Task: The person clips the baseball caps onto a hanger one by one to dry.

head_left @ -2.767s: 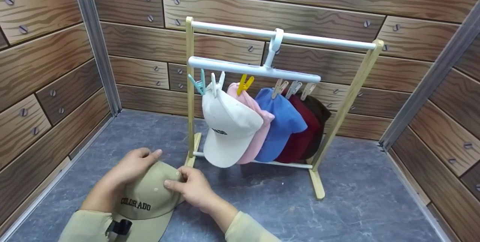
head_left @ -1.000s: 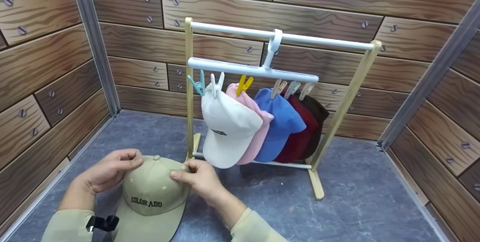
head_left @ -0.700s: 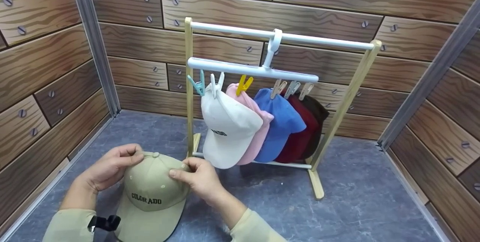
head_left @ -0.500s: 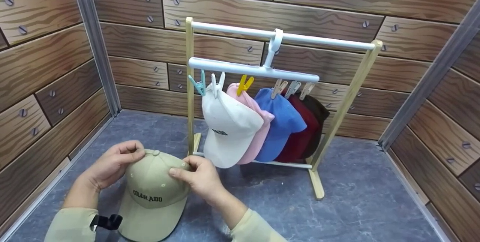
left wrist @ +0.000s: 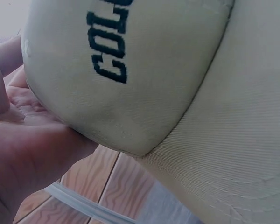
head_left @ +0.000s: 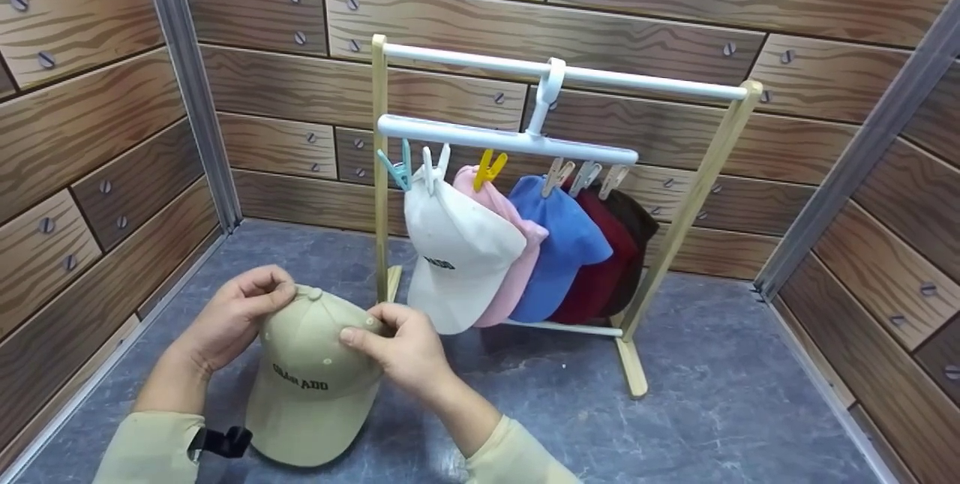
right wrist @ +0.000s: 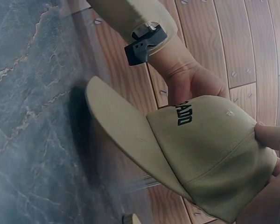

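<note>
A khaki baseball cap [head_left: 315, 371] with dark COLORADO lettering is held between both hands at the front left, its brim pointing down toward the person. My left hand [head_left: 244, 315] pinches the crown near the top button. On the crown's right side, my right hand [head_left: 409, 349] grips the cloth between thumb and fingers. In the left wrist view the cap [left wrist: 130, 93] fills most of the picture, beside the left palm [left wrist: 32, 140]. The right wrist view shows the cap's brim [right wrist: 126, 126] above the table, with a shadow under it.
A wooden rack [head_left: 690, 206] carries a pale blue hanger [head_left: 510, 140]. Clothespins on it hold a white cap [head_left: 457, 251], a pink cap [head_left: 517, 274], a blue cap [head_left: 562, 229], a dark red cap [head_left: 600, 274] and a dark brown cap [head_left: 634, 221]. A teal clothespin [head_left: 401, 169] hangs at its left end.
The khaki cap has turned to face forward and risen, moving up and slightly right. The left hand has shifted from its earlier place to pinch the crown's top; the right hand keeps its grip.
</note>
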Tool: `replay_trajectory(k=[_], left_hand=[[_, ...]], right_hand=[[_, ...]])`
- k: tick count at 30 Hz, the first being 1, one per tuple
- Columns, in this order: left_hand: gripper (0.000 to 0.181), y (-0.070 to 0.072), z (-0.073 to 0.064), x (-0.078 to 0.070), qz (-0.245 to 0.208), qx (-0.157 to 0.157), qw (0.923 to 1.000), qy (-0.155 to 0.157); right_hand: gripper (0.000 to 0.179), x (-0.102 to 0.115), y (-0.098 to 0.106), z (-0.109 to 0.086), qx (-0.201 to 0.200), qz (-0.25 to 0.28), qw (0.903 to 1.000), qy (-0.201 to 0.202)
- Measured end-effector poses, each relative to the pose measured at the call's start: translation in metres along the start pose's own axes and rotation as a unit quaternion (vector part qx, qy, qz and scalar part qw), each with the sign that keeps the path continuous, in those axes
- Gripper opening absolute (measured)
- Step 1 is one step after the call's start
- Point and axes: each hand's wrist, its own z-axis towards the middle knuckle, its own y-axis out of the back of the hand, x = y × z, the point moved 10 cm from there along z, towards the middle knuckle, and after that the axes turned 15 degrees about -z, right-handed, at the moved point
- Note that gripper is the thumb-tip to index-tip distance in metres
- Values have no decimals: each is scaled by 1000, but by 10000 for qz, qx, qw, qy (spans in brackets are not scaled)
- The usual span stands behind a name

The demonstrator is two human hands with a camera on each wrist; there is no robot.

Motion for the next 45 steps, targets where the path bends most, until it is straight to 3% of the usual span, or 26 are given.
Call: replay_trajectory(k=[9, 26, 45], left_hand=[[14, -9, 8, -10, 30, -314, 9991, -270], [12, -24, 20, -24, 169, -1089, 9923, -564], [15, -39, 29, -37, 441, -1379, 9861, -817]], right_hand=[[20, 15, 15, 2, -176, -309, 9992, 207], [18, 39, 42, 5, -417, -404, 9971, 494], [18, 61, 65, 10, -634, -686, 9927, 759]])
